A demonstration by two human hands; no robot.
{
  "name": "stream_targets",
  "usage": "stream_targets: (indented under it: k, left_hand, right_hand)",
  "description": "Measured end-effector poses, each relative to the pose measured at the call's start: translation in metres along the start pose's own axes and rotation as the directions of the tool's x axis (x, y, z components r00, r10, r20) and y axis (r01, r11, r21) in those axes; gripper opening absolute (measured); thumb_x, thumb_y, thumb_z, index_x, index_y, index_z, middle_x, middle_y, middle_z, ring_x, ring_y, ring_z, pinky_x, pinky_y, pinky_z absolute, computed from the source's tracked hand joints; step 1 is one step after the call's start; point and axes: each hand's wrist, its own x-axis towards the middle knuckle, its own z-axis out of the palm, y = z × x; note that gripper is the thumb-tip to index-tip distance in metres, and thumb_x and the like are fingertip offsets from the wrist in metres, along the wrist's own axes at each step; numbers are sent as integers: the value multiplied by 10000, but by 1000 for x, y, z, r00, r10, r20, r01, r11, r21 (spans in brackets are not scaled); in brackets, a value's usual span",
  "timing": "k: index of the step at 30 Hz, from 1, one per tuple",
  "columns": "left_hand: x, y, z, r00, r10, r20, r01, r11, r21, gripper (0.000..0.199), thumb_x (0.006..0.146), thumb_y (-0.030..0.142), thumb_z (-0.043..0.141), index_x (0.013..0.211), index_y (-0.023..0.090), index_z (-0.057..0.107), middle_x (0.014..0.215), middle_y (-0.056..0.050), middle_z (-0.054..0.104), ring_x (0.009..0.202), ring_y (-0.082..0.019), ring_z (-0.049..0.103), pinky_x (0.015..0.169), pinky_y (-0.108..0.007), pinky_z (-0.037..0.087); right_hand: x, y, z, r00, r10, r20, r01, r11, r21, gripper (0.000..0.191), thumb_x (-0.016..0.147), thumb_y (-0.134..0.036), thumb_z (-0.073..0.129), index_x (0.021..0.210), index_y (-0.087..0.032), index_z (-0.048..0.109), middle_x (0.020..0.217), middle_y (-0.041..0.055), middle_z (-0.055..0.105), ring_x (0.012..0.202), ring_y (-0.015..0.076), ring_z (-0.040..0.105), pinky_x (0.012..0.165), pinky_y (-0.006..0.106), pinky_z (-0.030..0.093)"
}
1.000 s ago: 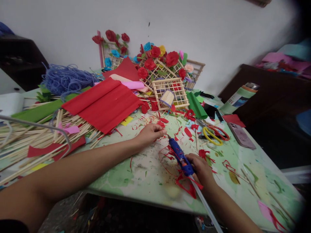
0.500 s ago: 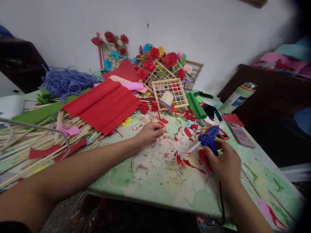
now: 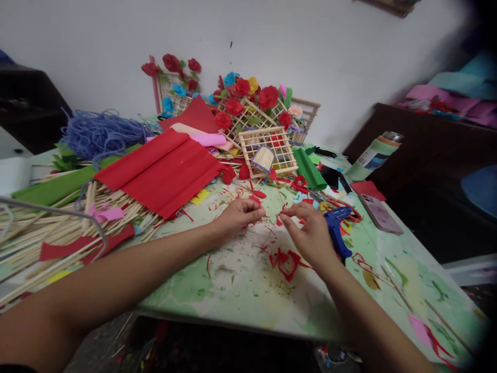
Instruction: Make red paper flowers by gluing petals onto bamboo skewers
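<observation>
My left hand (image 3: 240,217) hovers over the middle of the table with thumb and fingertips pinched together. Whatever lies in this pinch is too small to make out, though red paper shows close by. My right hand (image 3: 308,228) faces it a short gap away, thumb and index finger curved and slightly apart, with nothing clearly between them. Beside the right wrist a blue glue gun (image 3: 337,233) lies on the table. Red paper scraps (image 3: 286,263) are below the hands, and a red petal-shaped piece (image 3: 259,194) lies just beyond the left fingers.
Red crepe paper (image 3: 163,173) covers thin sticks (image 3: 128,207) at left, near blue yarn (image 3: 103,134). Bamboo lattices (image 3: 267,150) with paper roses (image 3: 268,97) stand behind. Orange-handled scissors (image 3: 355,215), a phone (image 3: 380,213) and a bottle (image 3: 375,155) are at right.
My right hand has let go of the glue gun, which now rests on the table, and has moved left towards my left hand. The left hand keeps its pinch. The view has shifted slightly.
</observation>
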Motion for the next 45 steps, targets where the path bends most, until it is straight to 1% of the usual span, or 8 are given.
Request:
stream_targets:
  k: [4, 8, 19, 24, 32, 36, 41, 45]
  left_hand:
    - [1, 0, -1, 1000, 16, 5, -16, 1000, -1, 366, 702, 468, 679, 663, 136, 528, 536, 51, 400, 470, -46, 309, 458, -214, 208]
    - [2, -1, -1, 999, -33, 5, 33, 999, 11, 379, 692, 484, 678, 659, 143, 518, 518, 57, 395, 439, -43, 287, 434, -213, 188]
    - [2, -4, 0, 997, -74, -14, 74, 997, -1, 368, 681, 470, 693, 654, 154, 506, 509, 63, 395, 418, -42, 304, 405, -207, 191]
    - [1, -3, 1, 998, -69, 1, 69, 998, -1, 352, 698, 453, 685, 650, 151, 511, 501, 65, 392, 412, -39, 305, 410, -212, 186]
    - [0, 6, 0, 992, -20, -123, 30, 996, 82, 329, 621, 397, 737, 606, 134, 540, 462, 64, 405, 421, -38, 300, 426, -212, 212]
    - [0, 7, 1, 993, -17, -121, 25, 997, 69, 337, 618, 411, 733, 610, 139, 535, 449, 73, 391, 410, -37, 292, 421, -209, 210]
    - [0, 2, 3, 998, -14, -69, 18, 999, 51, 347, 647, 438, 713, 615, 141, 536, 465, 70, 403, 403, -36, 296, 409, -209, 222]
    - [1, -3, 1, 999, -7, -38, 9, 998, 60, 347, 658, 450, 705, 646, 137, 556, 498, 51, 444, 430, -49, 342, 413, -209, 226]
  right_hand:
    - [-3, -6, 27, 992, 104, 74, -121, 953, 279, 136, 764, -274, 580, 755, -183, 680, 769, 50, 657, 767, 189, 598, 750, 339, 449]
    - [-6, 0, 33, 977, 185, 107, -213, 880, 424, 110, 718, -277, 603, 703, -186, 662, 742, 34, 655, 751, 180, 601, 757, 333, 452]
    - [-6, -1, 30, 967, 234, 100, -254, 867, 428, 109, 691, -284, 620, 684, -180, 654, 721, 37, 648, 719, 176, 596, 740, 331, 455]
    - [-6, 0, 30, 974, 204, 103, -228, 887, 401, 112, 715, -276, 605, 682, -178, 649, 727, 38, 635, 719, 171, 586, 724, 319, 448]
    - [-9, -4, 30, 989, 141, 40, -147, 942, 303, 89, 730, -235, 596, 669, -189, 641, 721, 31, 634, 723, 176, 583, 717, 317, 439]
    - [-8, -3, 29, 990, 135, 35, -140, 951, 277, 88, 724, -236, 594, 656, -193, 629, 700, 26, 628, 708, 178, 574, 700, 317, 427]
    - [-9, 0, 30, 975, 214, 53, -217, 895, 390, 101, 719, -271, 602, 667, -190, 631, 713, 23, 618, 716, 172, 558, 708, 315, 414]
    - [-11, 0, 35, 926, 327, 188, -377, 778, 503, 124, 695, -310, 624, 678, -189, 644, 676, 10, 611, 653, 152, 529, 647, 291, 406]
